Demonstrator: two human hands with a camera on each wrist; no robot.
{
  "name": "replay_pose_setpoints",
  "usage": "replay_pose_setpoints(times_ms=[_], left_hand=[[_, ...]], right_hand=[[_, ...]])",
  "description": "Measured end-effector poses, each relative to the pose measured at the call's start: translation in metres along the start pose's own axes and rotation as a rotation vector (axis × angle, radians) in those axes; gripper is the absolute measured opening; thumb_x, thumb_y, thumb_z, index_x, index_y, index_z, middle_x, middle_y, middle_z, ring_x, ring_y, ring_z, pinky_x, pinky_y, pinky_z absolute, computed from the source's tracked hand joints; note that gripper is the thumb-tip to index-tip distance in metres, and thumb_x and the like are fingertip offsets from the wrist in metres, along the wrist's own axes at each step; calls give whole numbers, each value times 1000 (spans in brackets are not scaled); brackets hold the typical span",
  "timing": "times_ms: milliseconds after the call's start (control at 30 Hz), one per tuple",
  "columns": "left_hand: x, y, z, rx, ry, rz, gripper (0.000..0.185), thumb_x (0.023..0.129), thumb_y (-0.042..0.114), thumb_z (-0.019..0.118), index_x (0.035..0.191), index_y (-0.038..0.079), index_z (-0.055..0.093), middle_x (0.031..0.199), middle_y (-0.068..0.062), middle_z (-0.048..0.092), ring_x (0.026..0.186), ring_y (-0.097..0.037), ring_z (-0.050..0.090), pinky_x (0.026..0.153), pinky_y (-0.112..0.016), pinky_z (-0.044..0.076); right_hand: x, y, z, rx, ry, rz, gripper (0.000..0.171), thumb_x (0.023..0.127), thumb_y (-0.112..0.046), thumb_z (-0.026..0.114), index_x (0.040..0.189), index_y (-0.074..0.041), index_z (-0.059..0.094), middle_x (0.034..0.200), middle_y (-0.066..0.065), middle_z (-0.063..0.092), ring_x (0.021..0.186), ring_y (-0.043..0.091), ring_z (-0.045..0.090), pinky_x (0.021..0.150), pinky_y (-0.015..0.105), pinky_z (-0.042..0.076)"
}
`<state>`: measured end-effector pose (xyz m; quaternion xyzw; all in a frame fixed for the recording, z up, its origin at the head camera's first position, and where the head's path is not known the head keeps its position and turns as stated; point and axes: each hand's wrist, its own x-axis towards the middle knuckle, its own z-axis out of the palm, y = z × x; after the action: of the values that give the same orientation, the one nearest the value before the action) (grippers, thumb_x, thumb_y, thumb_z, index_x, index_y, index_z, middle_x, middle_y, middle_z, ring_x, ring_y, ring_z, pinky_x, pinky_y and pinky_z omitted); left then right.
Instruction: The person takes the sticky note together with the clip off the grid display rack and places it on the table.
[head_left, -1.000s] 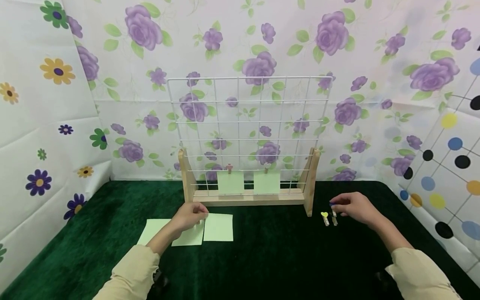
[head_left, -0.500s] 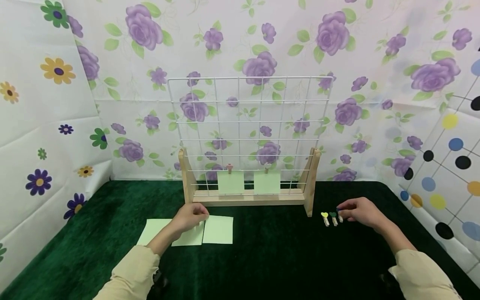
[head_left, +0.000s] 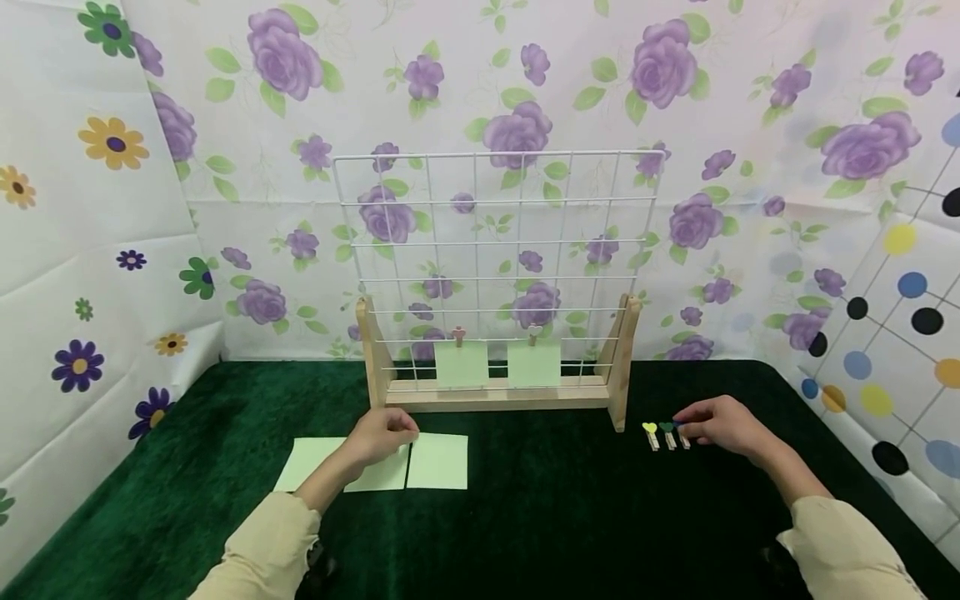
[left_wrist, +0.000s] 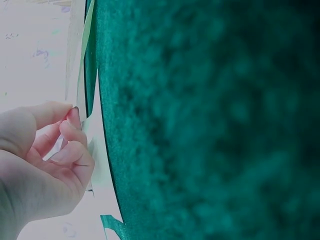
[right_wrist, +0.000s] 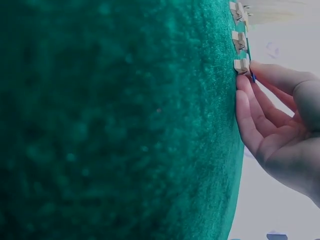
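Note:
With thumb and fingertips, my left hand (head_left: 381,435) pinches the upper left corner of a pale green paper sheet (head_left: 438,462) on the table. Another sheet (head_left: 381,475) lies beside it, partly under the hand, and a third (head_left: 311,460) is farther left. My right hand (head_left: 723,427) pinches a small wooden clothespin (right_wrist: 241,66) with a blue top, standing at the end of a row. Alongside are a clothespin with a green heart (head_left: 668,437) and one with a yellow heart (head_left: 651,435). The left wrist view shows the pinched sheet's edge (left_wrist: 86,55) raised.
Behind the hands stands a white wire grid (head_left: 498,221) on a wooden base (head_left: 498,402). Two pale green sheets hang on it, one from a pink clip (head_left: 459,336), the other from a pale clip (head_left: 533,335). Dark green cloth (head_left: 540,517) covers the table.
My right hand has moved a little right and down, setting the blue clothespin beside the green one. The sheet in my left hand has shifted slightly toward the front.

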<state>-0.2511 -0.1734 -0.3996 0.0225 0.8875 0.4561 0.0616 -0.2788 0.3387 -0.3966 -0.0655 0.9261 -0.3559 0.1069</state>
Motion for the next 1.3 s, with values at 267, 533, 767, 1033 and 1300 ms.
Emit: replay_pose_setpoints(times_ms=[267, 533, 767, 1033, 1300], left_hand=[[1, -1, 2, 9, 7, 8, 6, 90, 6, 65, 87, 3, 68, 82, -4, 61, 71, -18, 55, 60, -30, 45], [0, -1, 0, 63, 46, 19, 6, 88, 8, 69, 85, 4, 73, 87, -2, 64, 80, -20, 54, 66, -33, 44], [-2, 0, -2, 53, 57, 26, 8, 89, 7, 67, 89, 2, 74, 91, -5, 64, 79, -21, 55, 65, -33, 46], [-3, 2, -6, 17, 82, 8, 14, 93, 8, 63, 96, -2, 72, 91, -8, 65, 70, -19, 58, 59, -31, 45], [-5, 5, -11, 26, 119, 28, 20, 95, 17, 63, 102, 1, 72, 100, -7, 66, 89, -22, 58, 73, -38, 48]], right_hand=[[1, 1, 1, -5, -8, -1, 31, 92, -15, 65, 116, 6, 64, 112, 19, 61, 84, 19, 59, 72, 35, 52], [2, 1, 0, -4, -3, 7, 34, 92, -16, 65, 118, 6, 63, 113, 19, 61, 86, 20, 59, 72, 35, 53], [1, -1, -6, -22, 13, -16, 32, 96, -17, 59, 118, 6, 62, 114, 22, 60, 84, 20, 61, 72, 37, 53], [1, -16, -7, 39, 76, -92, 39, 98, -21, 58, 123, 9, 58, 116, 24, 60, 93, 30, 63, 77, 41, 54], [-1, -38, 7, 102, 63, -153, 43, 97, -25, 61, 124, 8, 57, 117, 22, 61, 95, 31, 64, 79, 41, 54]])
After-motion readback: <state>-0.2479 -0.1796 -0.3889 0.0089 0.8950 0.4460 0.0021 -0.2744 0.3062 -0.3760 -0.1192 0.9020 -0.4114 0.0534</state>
